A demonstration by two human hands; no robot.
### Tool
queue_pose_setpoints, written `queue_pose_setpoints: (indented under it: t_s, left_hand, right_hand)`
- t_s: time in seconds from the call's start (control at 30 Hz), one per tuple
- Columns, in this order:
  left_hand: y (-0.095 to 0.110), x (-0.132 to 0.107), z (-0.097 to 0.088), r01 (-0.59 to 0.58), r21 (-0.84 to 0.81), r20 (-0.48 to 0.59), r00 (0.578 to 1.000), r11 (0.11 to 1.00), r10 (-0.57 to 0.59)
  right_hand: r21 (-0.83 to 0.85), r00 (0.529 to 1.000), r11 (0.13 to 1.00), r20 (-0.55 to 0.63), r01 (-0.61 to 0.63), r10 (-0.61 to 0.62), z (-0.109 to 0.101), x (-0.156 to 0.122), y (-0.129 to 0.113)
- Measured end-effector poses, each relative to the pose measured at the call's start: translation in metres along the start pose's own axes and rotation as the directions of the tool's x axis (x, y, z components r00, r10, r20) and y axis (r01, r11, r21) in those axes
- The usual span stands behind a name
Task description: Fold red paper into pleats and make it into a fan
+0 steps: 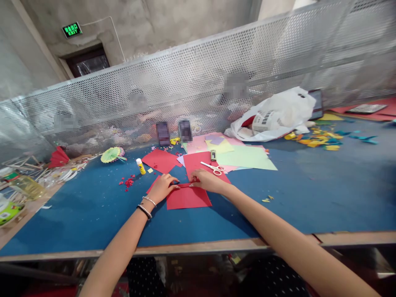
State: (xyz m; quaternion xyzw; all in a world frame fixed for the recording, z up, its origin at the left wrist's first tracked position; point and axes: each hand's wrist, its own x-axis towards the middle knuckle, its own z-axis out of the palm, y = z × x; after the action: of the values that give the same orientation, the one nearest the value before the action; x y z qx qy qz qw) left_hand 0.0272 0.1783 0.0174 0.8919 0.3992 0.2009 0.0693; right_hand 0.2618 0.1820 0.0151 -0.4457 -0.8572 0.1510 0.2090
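A red paper sheet [187,197] lies on the blue table top [309,189] in front of me. My left hand [163,187] presses its fingers on the sheet's far left edge. My right hand [206,180] pinches the same far edge from the right, where the paper is folded into a narrow strip. Both hands have curled fingers closed on the paper. White-handled scissors [213,167] lie just beyond my right hand on another red sheet [198,161]. A glue stick [140,166] stands to the left.
Coloured paper sheets [244,156] lie at the back centre, a white plastic bag [275,113] at the back right, paper scraps [324,138] beyond it. A perforated metal screen [201,78] walls the far side, people behind it. Red scraps [128,181] and a paper fan [111,154] lie left.
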Motion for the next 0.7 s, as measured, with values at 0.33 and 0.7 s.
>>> queue_pose_setpoints:
  t_s: [0.33, 0.7]
  left_hand:
    - [0.0017, 0.0008, -0.0013, -0.032, 0.027, -0.013, 0.999, 0.999, 0.033]
    - [0.005, 0.0005, -0.0017, -0.002, -0.096, -0.153, 0.988, 0.995, -0.013]
  right_hand:
    - [-0.139, 0.992, 0.983, -0.018, 0.12, -0.124, -0.0077, -0.0027, -0.0103]
    - [0.077, 0.997, 0.994, -0.023, 0.073, -0.071, -0.002, -0.0015, -0.0013]
